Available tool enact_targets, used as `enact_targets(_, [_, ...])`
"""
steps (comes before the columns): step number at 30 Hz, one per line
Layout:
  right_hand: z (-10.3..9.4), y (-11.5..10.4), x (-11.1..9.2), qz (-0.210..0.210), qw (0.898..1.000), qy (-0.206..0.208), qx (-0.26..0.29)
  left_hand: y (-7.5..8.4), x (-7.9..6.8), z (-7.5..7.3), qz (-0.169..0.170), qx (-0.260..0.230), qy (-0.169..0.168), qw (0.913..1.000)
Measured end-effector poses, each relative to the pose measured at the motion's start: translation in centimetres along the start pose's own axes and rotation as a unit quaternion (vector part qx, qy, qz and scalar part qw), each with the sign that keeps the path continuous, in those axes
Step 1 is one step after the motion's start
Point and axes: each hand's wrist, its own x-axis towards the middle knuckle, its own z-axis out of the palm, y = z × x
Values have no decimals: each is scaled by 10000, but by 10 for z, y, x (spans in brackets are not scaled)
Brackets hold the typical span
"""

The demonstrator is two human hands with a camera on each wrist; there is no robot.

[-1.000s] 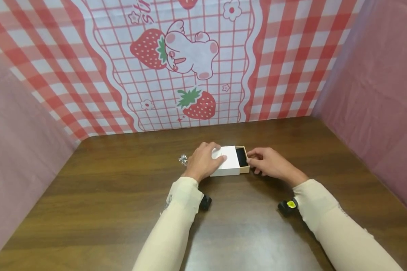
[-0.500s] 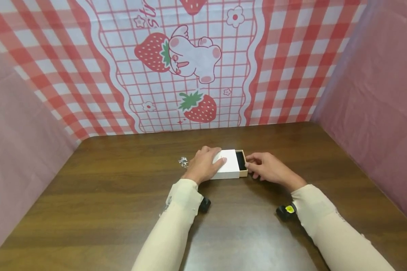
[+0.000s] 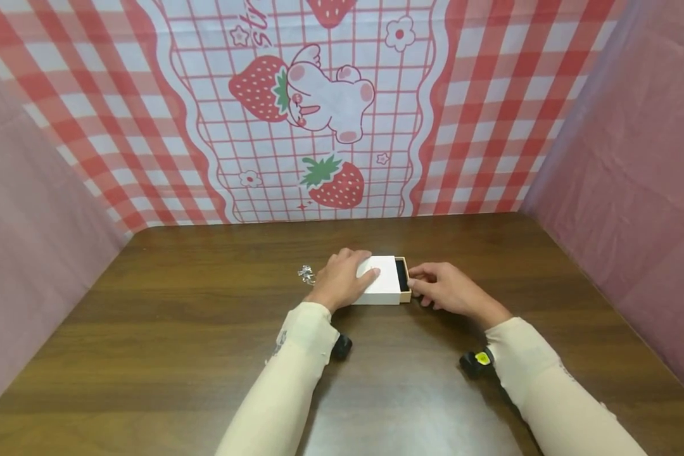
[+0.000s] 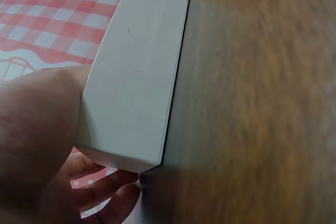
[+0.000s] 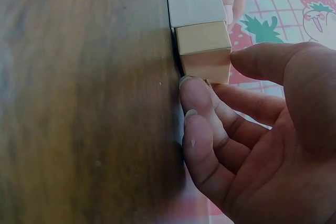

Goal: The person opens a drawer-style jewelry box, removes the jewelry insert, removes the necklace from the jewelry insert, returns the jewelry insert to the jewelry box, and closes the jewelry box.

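Observation:
A white sliding box (image 3: 386, 273) lies on the table. From its right end sticks a tan inner drawer (image 5: 203, 38) with a black lining. My left hand (image 3: 339, 278) holds the white sleeve, thumb on top and fingers round its far side and left end. My right hand (image 3: 449, 289) is at the drawer's outer end. In the right wrist view its thumb touches the drawer's upper edge and its curled fingers bear against the end face. A small shiny silver item (image 3: 306, 274) lies just left of my left hand, partly hidden by it.
The brown wooden table (image 3: 205, 354) reaches back to a red-and-white checked cloth (image 3: 479, 114) with strawberry prints. Pink cloths (image 3: 633, 190) hang at both sides. A dark camera is strapped at each wrist.
The drawer has slid left, further into the sleeve, with my right hand moving along behind it. My left hand stays on the sleeve. The head view has tilted slightly.

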Motion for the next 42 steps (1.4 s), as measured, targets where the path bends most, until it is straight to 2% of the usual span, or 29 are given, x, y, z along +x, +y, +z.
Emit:
enact_targets(9, [-1, -3, -1, -78, 10000, -15, 27, 3, 0, -1, 37, 191, 22, 9998])
enact_targets(23, [1, -2, -3, -52, 10000, -43, -11, 5, -2, 1, 41, 143, -10, 9999])
enact_targets(35, [5, 2, -2, -182, 9998, -109, -10, 4, -4, 4, 52, 34, 20, 10000])
enact_targets(42, [6, 0, -1, -294, 9995, -120, 23, 6, -2, 2, 103, 152, 72, 9998])
